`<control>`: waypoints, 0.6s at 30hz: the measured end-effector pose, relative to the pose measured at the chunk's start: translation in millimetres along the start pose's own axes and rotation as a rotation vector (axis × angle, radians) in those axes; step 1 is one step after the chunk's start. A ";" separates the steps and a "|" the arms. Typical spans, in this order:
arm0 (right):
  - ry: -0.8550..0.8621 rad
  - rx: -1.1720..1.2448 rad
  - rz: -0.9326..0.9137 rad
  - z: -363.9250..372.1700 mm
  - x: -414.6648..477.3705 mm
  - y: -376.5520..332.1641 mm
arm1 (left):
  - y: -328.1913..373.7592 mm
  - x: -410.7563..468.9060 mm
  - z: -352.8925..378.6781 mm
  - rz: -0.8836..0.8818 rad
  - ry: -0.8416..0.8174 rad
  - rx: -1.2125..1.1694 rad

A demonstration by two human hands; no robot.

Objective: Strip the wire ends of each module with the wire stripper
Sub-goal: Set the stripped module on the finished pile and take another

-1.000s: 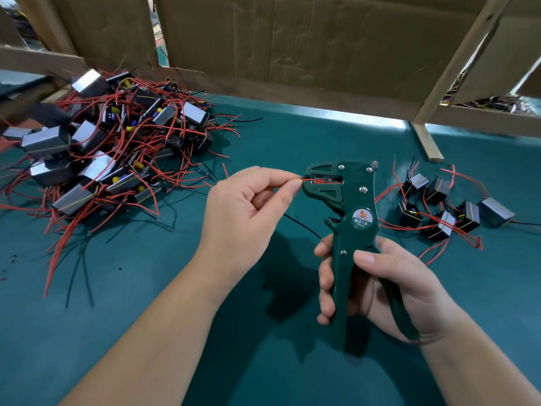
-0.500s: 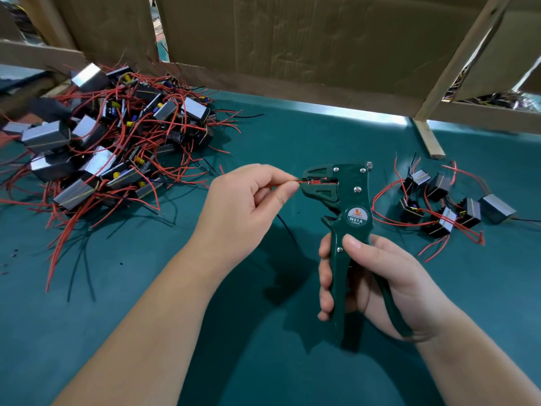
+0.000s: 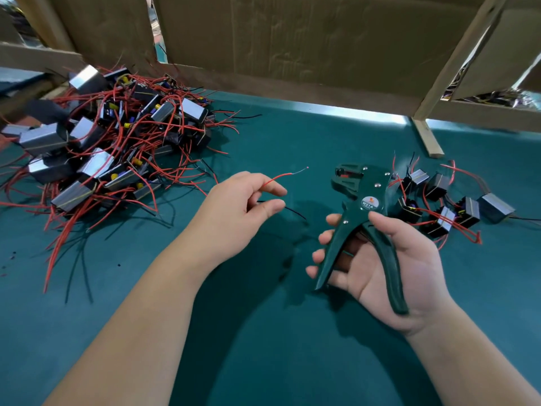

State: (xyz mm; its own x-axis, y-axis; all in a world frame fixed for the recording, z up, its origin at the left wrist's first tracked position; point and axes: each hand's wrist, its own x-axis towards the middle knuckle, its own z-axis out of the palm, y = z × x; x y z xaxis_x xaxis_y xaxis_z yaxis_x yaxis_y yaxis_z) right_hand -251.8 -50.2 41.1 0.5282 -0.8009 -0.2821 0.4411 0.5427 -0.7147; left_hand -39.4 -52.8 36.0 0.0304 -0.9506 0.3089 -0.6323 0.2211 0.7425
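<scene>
Over felt [image 3: 292,136], left fingers [image 3: 272,191] curled on bare-tipped red wire [image 3: 276,177], right fingers [image 3: 329,237] around stripper [image 3: 363,194].

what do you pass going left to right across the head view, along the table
large pile of modules → left hand holding the red wire → its bare tip → wire stripper in the right hand → small group of modules

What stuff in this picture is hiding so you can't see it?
All in the head view:
- The module at the other end of the red wire: hidden behind the left hand that pinches it.
- The round label on the wire stripper: its print is too small and blurred to read fully.
- The lower modules in the big pile: buried under wires and other modules.
- Whatever lies behind the cardboard: blocked by it.
</scene>
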 end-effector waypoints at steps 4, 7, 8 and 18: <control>0.045 -0.074 0.181 -1.3 -0.7 -0.4 | -0.8 1.4 -0.6 -0.026 0.037 0.019; 0.019 -0.109 0.270 0.0 -1.0 1.4 | -1.3 1.6 -2.1 -0.031 0.073 0.025; 0.007 -0.118 0.286 0.2 -1.5 1.3 | -1.6 1.6 -2.4 -0.032 0.088 0.034; -0.252 -0.102 0.140 7.8 -4.3 15.3 | 8.1 2.5 5.7 -0.110 0.234 -0.414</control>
State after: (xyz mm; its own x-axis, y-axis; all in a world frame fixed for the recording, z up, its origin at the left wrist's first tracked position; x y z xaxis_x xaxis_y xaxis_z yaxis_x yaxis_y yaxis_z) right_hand -241.6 -36.5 36.3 0.7474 -0.6255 -0.2241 0.2833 0.6050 -0.7441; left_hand -48.9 -54.6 39.4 0.2827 -0.9092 0.3057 -0.2560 0.2357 0.9375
